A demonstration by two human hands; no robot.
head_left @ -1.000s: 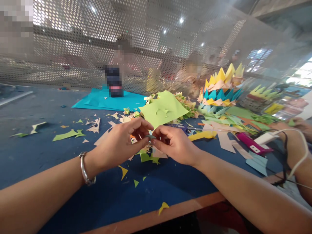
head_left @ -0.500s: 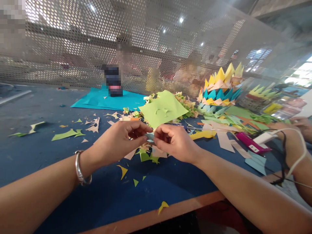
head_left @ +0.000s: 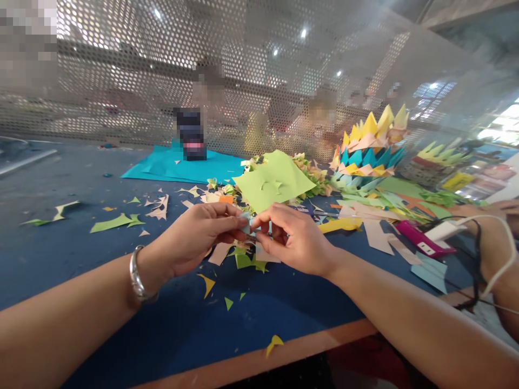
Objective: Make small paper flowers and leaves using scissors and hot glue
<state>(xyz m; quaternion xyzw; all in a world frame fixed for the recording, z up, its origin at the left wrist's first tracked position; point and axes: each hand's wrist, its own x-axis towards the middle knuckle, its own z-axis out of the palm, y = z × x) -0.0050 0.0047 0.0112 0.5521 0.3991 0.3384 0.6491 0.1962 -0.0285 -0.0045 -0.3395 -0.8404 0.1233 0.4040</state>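
Hands [head_left: 247,235] pinch seemingly folded paper [head_left: 246,223] above littered blue table [head_left: 60,254].

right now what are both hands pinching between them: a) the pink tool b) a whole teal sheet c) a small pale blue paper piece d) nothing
c: the left hand and right hand meet fingertip to fingertip on a small pale blue paper piece above the blue table.

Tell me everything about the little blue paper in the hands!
The little blue paper is pale blue, small and folded, mostly hidden. The left hand and right hand pinch it between their fingers, holding it just above the dark blue table, over scattered paper scraps.
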